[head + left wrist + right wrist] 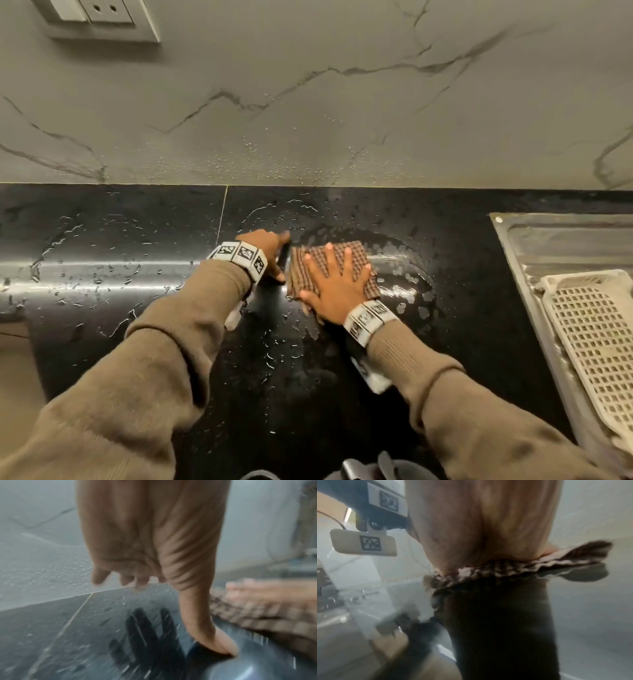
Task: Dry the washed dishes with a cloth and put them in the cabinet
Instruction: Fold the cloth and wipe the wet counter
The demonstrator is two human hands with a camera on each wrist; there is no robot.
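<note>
Still drying: pressing checked cloth (334,267) flat under spread right hand (334,291) on dark plate (407,270) lying on counter (120,291), left hand (265,248) gripping rim, cabinet step remaining.

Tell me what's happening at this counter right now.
A person is drying a dark plate lying flat on the wet black counter. The right hand presses a checked cloth onto the plate with fingers spread, while the left hand steadies the plate's left rim, thumb on its edge. Droplets remain on the plate's right side. A sink with a rack sits at right.
</note>
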